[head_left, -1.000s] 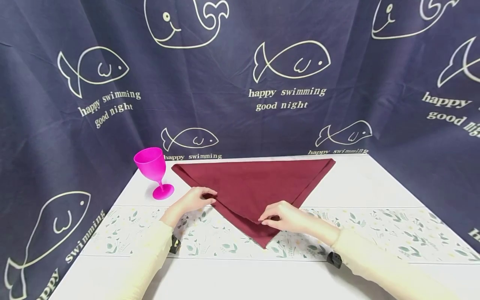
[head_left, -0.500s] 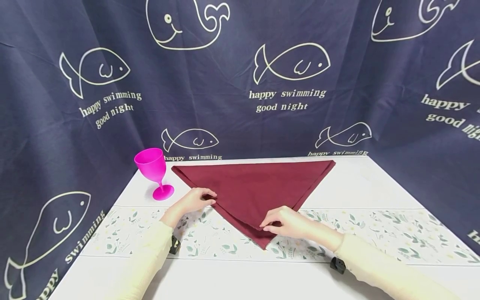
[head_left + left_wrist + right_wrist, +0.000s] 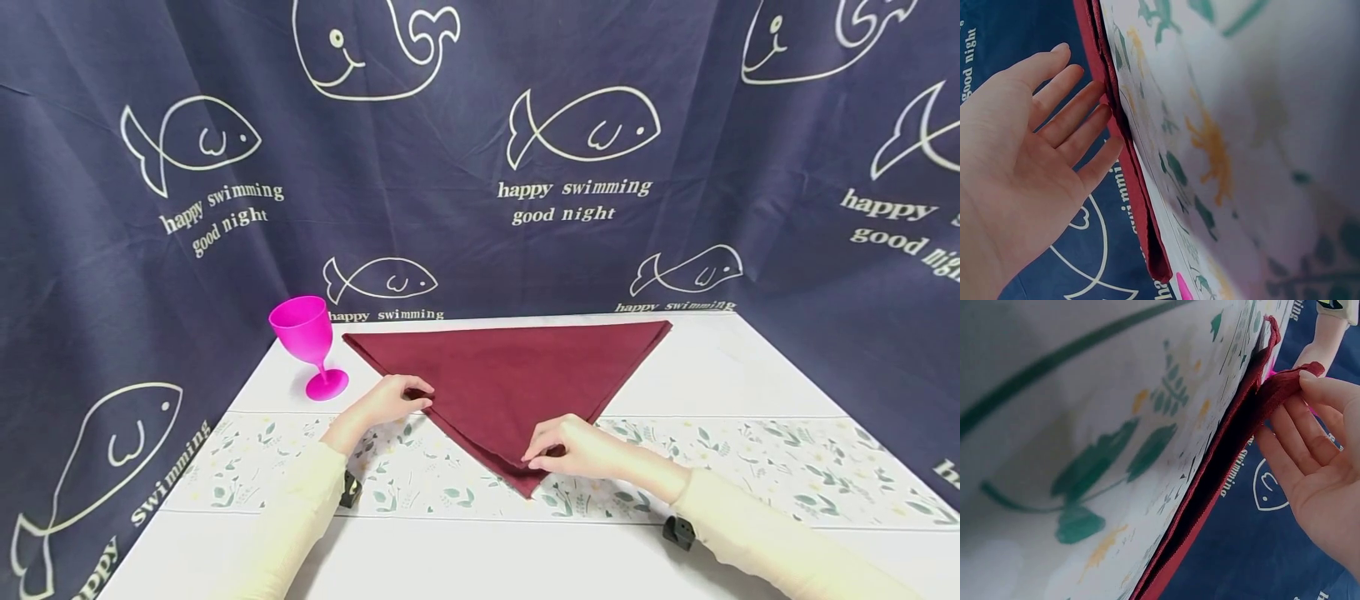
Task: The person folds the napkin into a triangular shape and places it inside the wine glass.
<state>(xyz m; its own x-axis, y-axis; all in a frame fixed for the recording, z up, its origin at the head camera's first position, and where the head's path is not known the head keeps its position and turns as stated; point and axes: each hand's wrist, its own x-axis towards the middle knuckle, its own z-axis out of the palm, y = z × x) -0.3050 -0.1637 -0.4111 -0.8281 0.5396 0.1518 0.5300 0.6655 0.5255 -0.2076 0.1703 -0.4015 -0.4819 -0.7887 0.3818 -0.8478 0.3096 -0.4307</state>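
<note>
A dark red cloth (image 3: 495, 375), doubled over into a triangle, lies on the table with one corner toward me. Its upper layer is slightly raised near that corner, where my right hand (image 3: 573, 448) pinches the layer's tip between thumb and fingers. The right wrist view shows the lifted layer (image 3: 1272, 394) with a dark gap beneath it. My left hand (image 3: 390, 398) rests at the cloth's left edge. In the left wrist view the fingertips of that hand (image 3: 1029, 131) touch the folded edge, fingers loosely extended and the thumb apart.
A bright pink goblet (image 3: 303, 333) stands upright at the back left, beyond my left hand. The white table (image 3: 750, 367) has a leaf-patterned band across its middle. Behind it hangs a dark blue curtain (image 3: 465, 225) with fish drawings.
My right hand has moved slightly toward me with the cloth's upper tip, which now lies closer to the lower corner. My left hand has stayed in place.
</note>
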